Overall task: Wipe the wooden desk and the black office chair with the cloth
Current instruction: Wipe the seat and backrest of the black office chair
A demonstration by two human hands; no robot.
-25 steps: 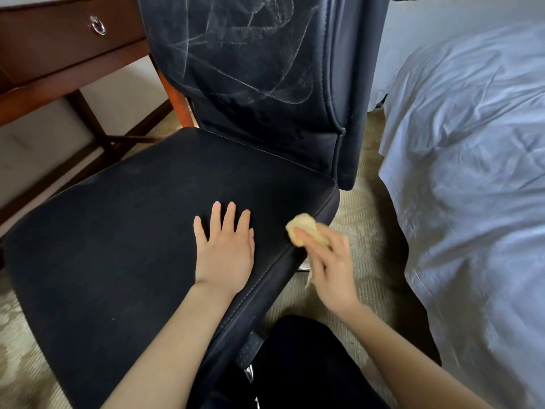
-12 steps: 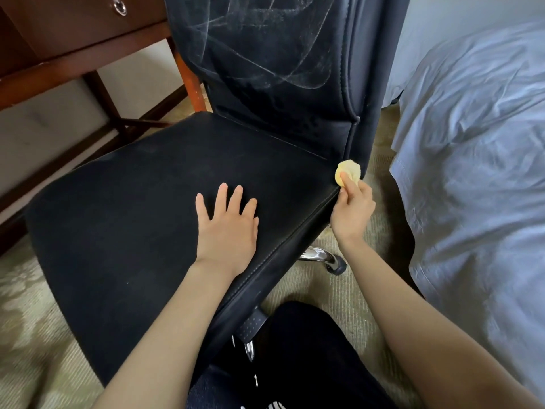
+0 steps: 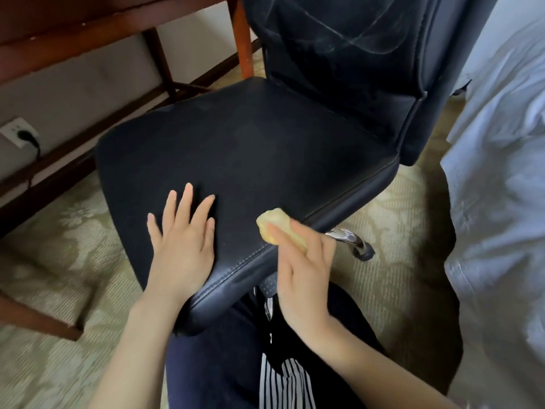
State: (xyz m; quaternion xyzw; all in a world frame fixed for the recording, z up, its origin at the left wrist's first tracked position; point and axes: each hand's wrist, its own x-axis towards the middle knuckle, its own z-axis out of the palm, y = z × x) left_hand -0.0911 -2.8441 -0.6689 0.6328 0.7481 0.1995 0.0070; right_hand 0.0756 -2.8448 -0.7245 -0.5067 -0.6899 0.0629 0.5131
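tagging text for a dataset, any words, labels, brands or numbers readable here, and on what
None: no readable text on the black office chair, the cloth, the wooden desk, the wall socket or the bed sheet.

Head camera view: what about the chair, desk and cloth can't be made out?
Wooden desk: head view, top cut off by the upper edge.
Black office chair: backrest top cut off by that edge; base mostly hidden under the seat.
Cloth: bunched, partly covered by the right hand.
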